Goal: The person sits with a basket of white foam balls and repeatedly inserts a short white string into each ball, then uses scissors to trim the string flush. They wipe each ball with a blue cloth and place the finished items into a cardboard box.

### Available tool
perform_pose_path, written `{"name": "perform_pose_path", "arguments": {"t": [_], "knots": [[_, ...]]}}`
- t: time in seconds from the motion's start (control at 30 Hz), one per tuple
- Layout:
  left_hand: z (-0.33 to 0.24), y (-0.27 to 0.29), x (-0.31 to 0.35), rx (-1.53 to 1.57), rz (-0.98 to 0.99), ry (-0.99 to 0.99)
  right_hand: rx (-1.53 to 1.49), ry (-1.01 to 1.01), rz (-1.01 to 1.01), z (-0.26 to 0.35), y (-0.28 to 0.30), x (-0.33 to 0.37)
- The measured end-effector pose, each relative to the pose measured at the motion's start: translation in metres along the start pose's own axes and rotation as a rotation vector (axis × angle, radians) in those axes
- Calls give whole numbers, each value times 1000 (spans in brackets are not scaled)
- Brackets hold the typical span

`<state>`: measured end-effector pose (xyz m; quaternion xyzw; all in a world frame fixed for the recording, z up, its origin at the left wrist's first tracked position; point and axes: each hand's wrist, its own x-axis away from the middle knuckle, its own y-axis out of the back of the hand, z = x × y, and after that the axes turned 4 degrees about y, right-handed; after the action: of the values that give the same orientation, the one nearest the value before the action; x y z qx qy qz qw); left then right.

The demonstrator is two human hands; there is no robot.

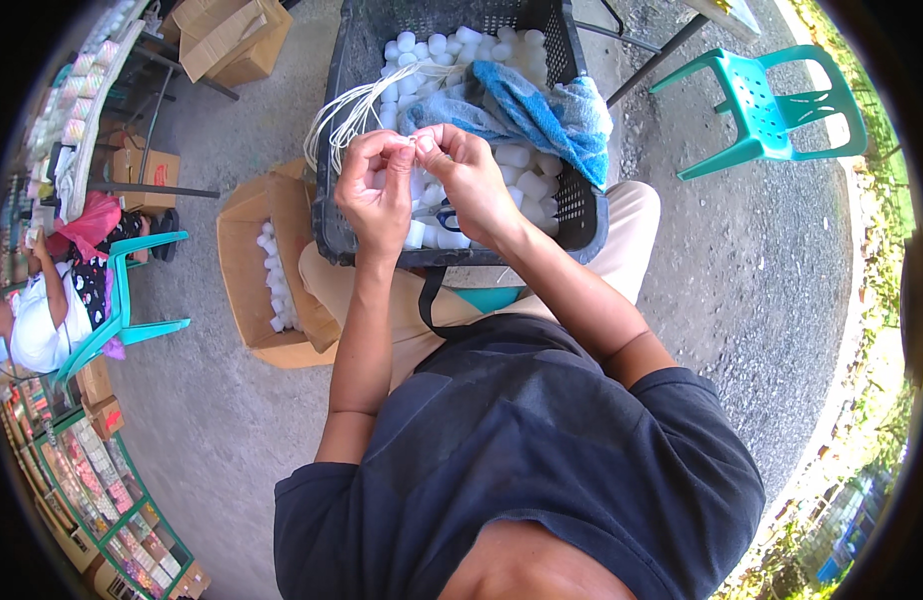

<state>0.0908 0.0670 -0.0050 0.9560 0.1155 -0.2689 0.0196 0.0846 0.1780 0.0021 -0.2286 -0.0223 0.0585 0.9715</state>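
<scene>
My left hand (pixel 375 190) and my right hand (pixel 469 185) meet fingertip to fingertip above a black plastic crate (pixel 334 225). Both pinch a short bit of white string between thumb and forefinger; its details are too small to make out. A loose bundle of white strings (pixel 354 108) hangs over the crate's left side, close to my left hand. Many white, short cylinders (pixel 527 160) fill the crate under my hands. A blue towel (pixel 542 110) lies across them at the right. Below my right hand shows a dark blue looped handle (pixel 446 216), partly hidden.
An open cardboard box (pixel 244 250) with more white cylinders stands left of the crate. A green plastic chair (pixel 757 110) is at the right. At the far left another person (pixel 47 315) sits on a green chair near shelves (pixel 107 490). Cardboard boxes (pixel 232 40) lie at the upper left.
</scene>
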Motion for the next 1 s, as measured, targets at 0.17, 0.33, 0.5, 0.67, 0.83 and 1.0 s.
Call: {"name": "perform_pose_path", "arguments": {"t": [0.17,0.33,0.5,0.67,0.83,1.0], "knots": [[1,2,-3,-43,4,-18,-24,7,24,7,-3,3],[-8,-1,1,150,39,284,272,103,96,23,2,-3],[-7,-5,0,368,33,399,847,329,195,39,7,-2],[-5,-3,-2,634,45,547,901,370,239,42,7,2],[3,-4,-12,900,-262,806,722,339,211,34,14,-10],[-3,-15,-17,933,-142,646,912,461,134,21,18,-16]]}}
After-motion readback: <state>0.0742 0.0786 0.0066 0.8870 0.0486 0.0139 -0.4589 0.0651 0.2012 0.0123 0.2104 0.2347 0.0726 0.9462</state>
